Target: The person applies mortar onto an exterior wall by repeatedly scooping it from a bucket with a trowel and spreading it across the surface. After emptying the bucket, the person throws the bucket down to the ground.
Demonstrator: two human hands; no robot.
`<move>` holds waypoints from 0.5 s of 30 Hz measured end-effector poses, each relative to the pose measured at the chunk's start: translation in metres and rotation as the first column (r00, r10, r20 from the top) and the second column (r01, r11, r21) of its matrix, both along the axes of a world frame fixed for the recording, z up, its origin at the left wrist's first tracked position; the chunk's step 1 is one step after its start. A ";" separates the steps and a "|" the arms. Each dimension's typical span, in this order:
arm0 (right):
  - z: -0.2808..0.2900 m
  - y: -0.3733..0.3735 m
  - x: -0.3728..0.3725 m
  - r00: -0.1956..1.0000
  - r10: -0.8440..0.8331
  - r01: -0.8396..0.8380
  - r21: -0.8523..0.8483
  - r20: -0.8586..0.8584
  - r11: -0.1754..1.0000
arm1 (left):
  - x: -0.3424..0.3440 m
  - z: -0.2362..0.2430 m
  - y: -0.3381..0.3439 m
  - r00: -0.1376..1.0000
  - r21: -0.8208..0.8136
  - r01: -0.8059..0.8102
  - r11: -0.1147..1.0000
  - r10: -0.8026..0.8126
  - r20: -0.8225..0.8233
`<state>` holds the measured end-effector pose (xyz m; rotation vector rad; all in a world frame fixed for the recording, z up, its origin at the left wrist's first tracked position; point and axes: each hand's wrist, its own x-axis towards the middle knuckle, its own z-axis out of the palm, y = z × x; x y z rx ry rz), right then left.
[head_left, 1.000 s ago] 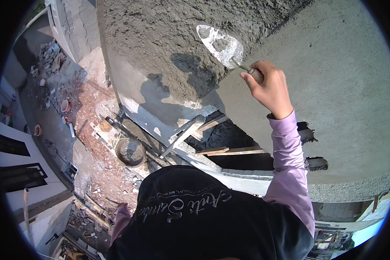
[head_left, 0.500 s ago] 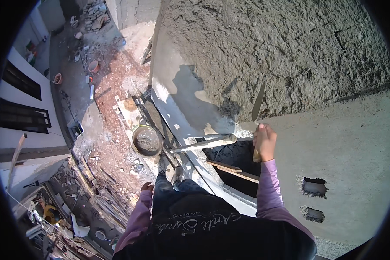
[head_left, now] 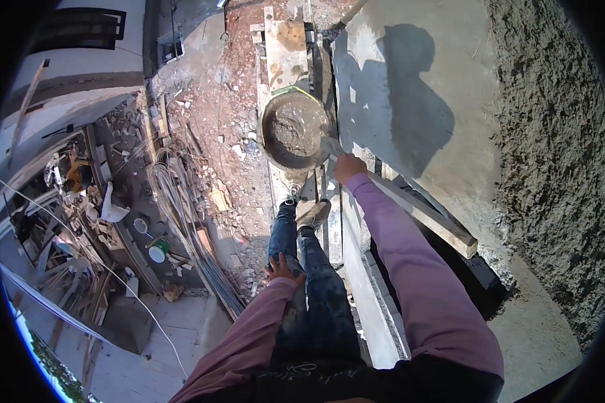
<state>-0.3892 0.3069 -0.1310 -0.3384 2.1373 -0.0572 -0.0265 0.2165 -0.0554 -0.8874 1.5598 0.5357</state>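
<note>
My right hand [head_left: 350,167] is closed around the handle of a trowel [head_left: 330,145], whose grey blade reaches the right rim of a round bucket [head_left: 267,138]. Wet grey mortar [head_left: 290,129] lies inside the bucket, which stands on planks by my feet. Part of the blade is hard to make out against the rim. On my knee rests my left hand [head_left: 284,269], its fingers spread and holding nothing.
A wall on the right has smooth plaster [head_left: 460,94] beside rough plaster [head_left: 558,134]. A wooden beam [head_left: 430,218] crosses a dark opening near my right arm. Below on the left lie bundled rods [head_left: 175,195], a green bucket [head_left: 158,250] and rubble.
The view has swung left and down. My right hand has brought the trowel from the wall to the bucket. My left hand, earlier beside my leg, is now on my knee.
</note>
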 end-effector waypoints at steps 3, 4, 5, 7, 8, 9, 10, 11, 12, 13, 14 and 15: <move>-0.079 -0.045 -0.068 0.966 0.099 -0.105 -0.009 -0.239 0.994 | 0.003 -0.011 0.015 0.997 0.011 -0.037 0.999 0.038 -0.070; -0.104 -0.049 -0.087 0.946 0.138 -0.134 0.033 -0.293 0.990 | -0.006 -0.016 0.025 0.997 0.034 -0.035 0.999 0.038 -0.071; -0.124 -0.060 -0.086 0.949 0.140 -0.135 0.037 -0.282 0.990 | -0.011 -0.016 0.029 0.999 0.027 0.006 1.000 -0.004 -0.042; -0.152 -0.085 -0.066 0.713 0.575 -0.590 0.099 -0.402 0.801 | -0.009 -0.015 0.033 0.998 -0.008 0.059 0.998 -0.059 0.007; -0.159 -0.081 -0.051 0.718 0.577 -0.594 0.089 -0.390 0.799 | -0.010 -0.016 0.034 0.998 -0.008 0.056 0.998 -0.056 0.024; -0.163 -0.076 -0.024 0.592 0.691 -0.713 0.130 -0.414 0.689 | -0.009 -0.013 0.030 0.998 -0.022 0.057 0.998 -0.056 0.028; -0.162 -0.064 -0.004 0.443 0.785 -0.811 0.180 -0.432 0.557 | -0.008 -0.010 0.029 0.998 -0.031 0.054 0.998 -0.053 0.029; -0.160 -0.042 -0.001 0.465 0.762 -0.827 0.087 -0.451 0.556 | -0.008 -0.010 0.028 0.998 -0.019 0.044 0.999 -0.043 0.034; -0.154 -0.016 -0.001 0.489 0.738 -0.834 -0.001 -0.465 0.552 | -0.007 -0.009 0.029 0.999 -0.018 0.041 0.999 -0.040 0.037; -0.141 -0.002 0.002 0.625 0.619 -0.743 -0.119 -0.475 0.659 | -0.003 -0.006 0.025 0.997 -0.031 0.057 0.998 -0.055 0.062; -0.125 0.003 0.001 0.739 0.484 -0.631 -0.228 -0.468 0.742 | -0.004 -0.005 0.024 0.995 -0.042 0.073 0.996 -0.070 0.076; -0.118 0.005 0.001 0.734 0.488 -0.634 -0.223 -0.472 0.740 | -0.006 -0.007 0.028 0.991 -0.038 0.096 0.995 -0.092 0.099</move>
